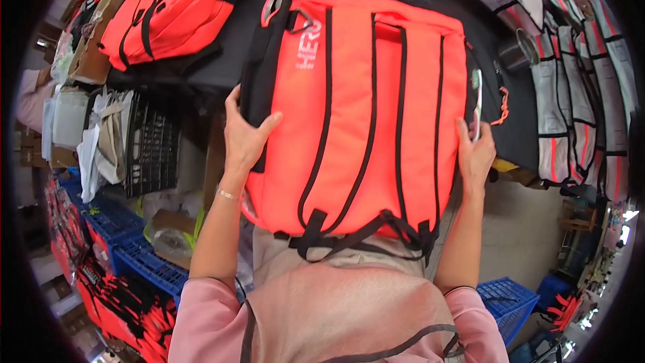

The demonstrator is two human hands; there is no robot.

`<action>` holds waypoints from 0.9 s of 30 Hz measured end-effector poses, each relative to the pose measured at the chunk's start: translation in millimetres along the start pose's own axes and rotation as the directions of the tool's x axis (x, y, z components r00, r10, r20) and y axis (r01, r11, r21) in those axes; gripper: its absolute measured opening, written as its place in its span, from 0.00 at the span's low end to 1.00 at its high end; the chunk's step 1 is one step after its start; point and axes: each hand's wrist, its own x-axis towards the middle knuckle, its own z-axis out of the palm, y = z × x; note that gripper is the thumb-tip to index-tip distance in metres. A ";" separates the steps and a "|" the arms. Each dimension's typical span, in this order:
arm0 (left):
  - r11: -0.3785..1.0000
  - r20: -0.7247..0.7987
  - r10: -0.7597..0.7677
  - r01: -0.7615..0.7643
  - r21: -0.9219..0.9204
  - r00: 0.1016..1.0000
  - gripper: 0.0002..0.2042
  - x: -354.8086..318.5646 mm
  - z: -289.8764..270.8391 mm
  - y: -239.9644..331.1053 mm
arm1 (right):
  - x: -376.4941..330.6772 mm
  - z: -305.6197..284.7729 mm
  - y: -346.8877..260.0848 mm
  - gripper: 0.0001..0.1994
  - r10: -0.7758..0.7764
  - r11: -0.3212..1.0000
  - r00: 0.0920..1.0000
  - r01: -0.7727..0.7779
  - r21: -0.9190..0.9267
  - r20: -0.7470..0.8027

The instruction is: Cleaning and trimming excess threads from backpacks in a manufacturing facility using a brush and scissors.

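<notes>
A bright orange-red backpack (353, 94) with black trim lies in front of me, its two padded shoulder straps facing up. Its lower end hangs over the table's near edge, toward my body. My left hand (247, 136) grips the left side, thumb on top and fingers around the black side panel. On the opposite side, my right hand (476, 154) is closed at the bag's edge. A toothbrush (478, 97) with a white handle and green bristles sticks up from that hand, head pointing away from me. Some right fingers are hidden.
The black-covered table (235, 33) carries another orange-red bag (168, 20) at far left and a metal cup (516, 50) at right. Grey strap pieces (568, 94) hang along the right. Left of me stand a black crate (153, 141) and blue crates (144, 255); another blue crate (507, 302) sits at lower right.
</notes>
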 end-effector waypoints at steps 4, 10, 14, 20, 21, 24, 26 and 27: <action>0.981 -0.043 0.046 -0.053 -0.186 0.998 0.39 16.1 31.4 -4.4 | 30.3 0.8 5.2 0.25 -0.030 0.999 0.999 0.030 -0.017 -0.041; 0.936 0.027 0.011 -0.001 -0.351 1.000 0.34 -0.9 -0.5 0.8 | 16.8 -1.6 9.7 0.13 0.015 0.636 0.967 -0.205 0.744 0.254; 0.875 -0.086 0.079 -0.110 -0.472 0.993 0.34 -13.4 -42.7 21.7 | 2.9 -23.1 -40.4 0.21 -0.016 0.598 0.985 -0.127 0.791 0.171; 0.719 -0.454 0.318 -0.524 -0.458 0.833 0.28 -6.8 -119.7 48.7 | 10.5 -55.8 -138.5 0.14 -0.369 0.321 0.928 0.076 0.944 0.050; 0.709 -0.497 0.352 -0.573 -0.412 0.793 0.25 -1.1 -135.8 52.0 | 0.7 -67.8 -170.7 0.10 -0.421 0.247 0.907 0.112 0.963 0.002; 0.845 -0.670 0.318 -0.522 -0.121 0.671 0.26 20.1 -181.4 67.4 | -3.6 -84.3 -235.0 0.14 -0.531 0.190 0.841 0.232 0.954 -0.099; 0.829 -0.705 0.308 -0.544 -0.131 0.639 0.25 52.5 -207.5 75.8 | 10.2 -80.1 -274.3 0.13 -0.595 0.159 0.776 0.366 0.917 -0.207; 0.862 -0.701 0.268 -0.490 -0.132 0.661 0.24 67.0 -213.1 84.0 | 25.2 -79.3 -288.8 0.11 -0.586 0.256 0.774 0.457 0.852 -0.239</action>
